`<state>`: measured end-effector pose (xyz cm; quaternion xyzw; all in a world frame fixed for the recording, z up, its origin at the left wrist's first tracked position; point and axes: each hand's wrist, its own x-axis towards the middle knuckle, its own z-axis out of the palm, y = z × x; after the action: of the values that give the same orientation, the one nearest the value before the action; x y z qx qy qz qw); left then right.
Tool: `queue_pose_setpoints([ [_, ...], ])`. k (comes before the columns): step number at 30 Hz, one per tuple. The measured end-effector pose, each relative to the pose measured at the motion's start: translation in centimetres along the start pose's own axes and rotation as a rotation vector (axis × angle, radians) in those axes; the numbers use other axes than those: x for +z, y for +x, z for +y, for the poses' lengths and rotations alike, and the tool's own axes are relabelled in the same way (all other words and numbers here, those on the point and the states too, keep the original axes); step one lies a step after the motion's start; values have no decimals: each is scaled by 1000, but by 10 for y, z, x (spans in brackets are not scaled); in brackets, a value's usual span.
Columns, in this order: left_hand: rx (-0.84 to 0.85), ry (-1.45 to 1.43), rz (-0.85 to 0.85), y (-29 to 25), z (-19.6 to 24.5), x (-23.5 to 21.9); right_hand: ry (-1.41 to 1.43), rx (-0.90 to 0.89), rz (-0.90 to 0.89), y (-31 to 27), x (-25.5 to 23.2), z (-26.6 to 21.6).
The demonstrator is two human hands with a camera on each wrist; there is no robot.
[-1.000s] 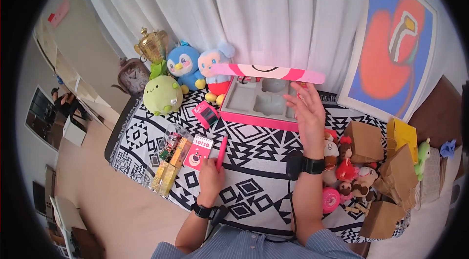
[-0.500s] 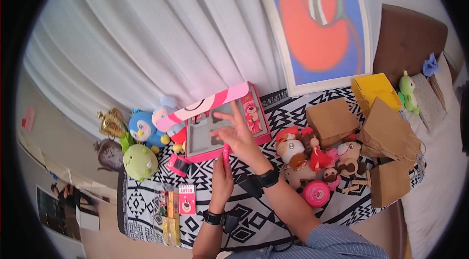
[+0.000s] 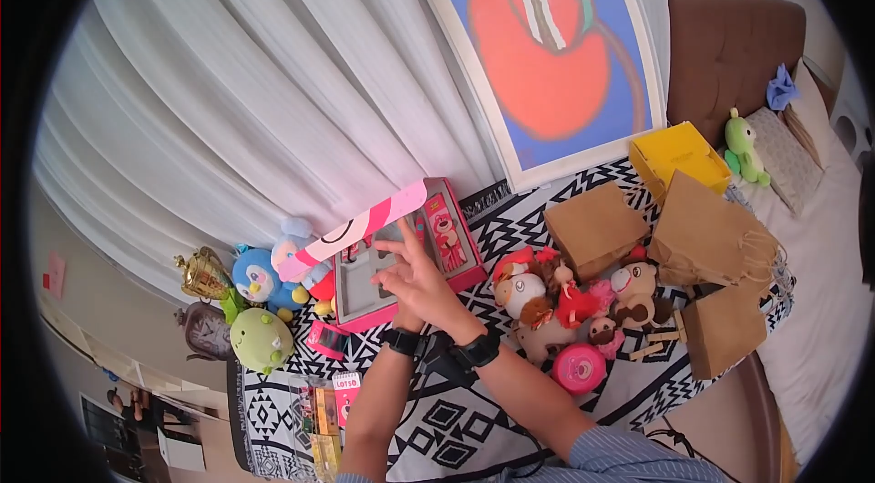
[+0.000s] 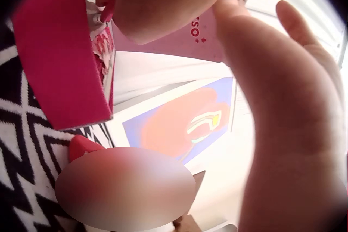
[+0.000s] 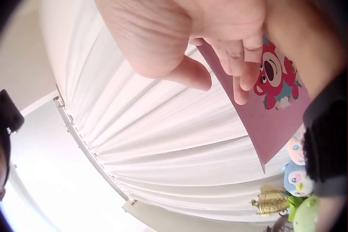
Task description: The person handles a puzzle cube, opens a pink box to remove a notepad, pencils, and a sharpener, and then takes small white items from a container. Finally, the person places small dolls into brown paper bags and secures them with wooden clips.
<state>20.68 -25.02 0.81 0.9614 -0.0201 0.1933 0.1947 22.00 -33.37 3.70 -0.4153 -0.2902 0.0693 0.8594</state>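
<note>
A pink gift box (image 3: 372,308) stands with its striped lid (image 3: 360,232) raised; its grey tray has moulded hollows and a bear-printed pink pack (image 3: 447,232) at the right. My right hand (image 3: 421,284) hovers over its front with fingers spread, holding nothing. Behind it, my left hand (image 4: 163,3) is mostly hidden in the head view, the wrists crossing closely. In the left wrist view its curled fingers hold a slim pink pen-like stick (image 4: 107,8) at the box's edge. The right wrist view shows the lid's bear picture (image 5: 274,77) beyond my right fingers.
Plush toys, including a green one (image 3: 262,340) and a blue penguin (image 3: 260,280), sit left near a gold trophy (image 3: 202,273). A pink tape-like item (image 3: 326,340) lies before the box. Rightward are more dolls (image 3: 567,292), a round pink case (image 3: 579,368), paper bags (image 3: 597,226) and a yellow box (image 3: 679,159).
The head view has swung right. My left hand has moved from beside the notepad up to the box with the pink stick, now hidden behind my right hand, which stays spread over the box.
</note>
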Motion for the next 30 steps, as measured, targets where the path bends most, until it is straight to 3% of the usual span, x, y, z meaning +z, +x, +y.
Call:
queue_pose_setpoints([
  [9,60,402,-2,8,-5,19,-202,-108,22,2,-3,3],
  [15,113,653,-2,15,-11,31,-168,-88,6,2,1,-21],
  [22,148,954,-2,10,-26,36,-169,-117,19,0,6,1],
  [24,150,1040,1,13,-26,41,-525,-333,29,1,1,10],
  [25,149,1083,2,19,-24,44,-524,-332,21,1,0,10],
  [27,139,1169,-4,19,-22,49,-948,-279,105,-2,-1,10],
  [28,132,1211,-4,18,-22,46,-470,-143,8,0,-1,13],
  [29,116,1210,-4,15,-21,43,-471,-139,-7,0,0,15],
  [30,130,965,-32,10,-19,40,-331,-93,-13,-1,-2,16],
])
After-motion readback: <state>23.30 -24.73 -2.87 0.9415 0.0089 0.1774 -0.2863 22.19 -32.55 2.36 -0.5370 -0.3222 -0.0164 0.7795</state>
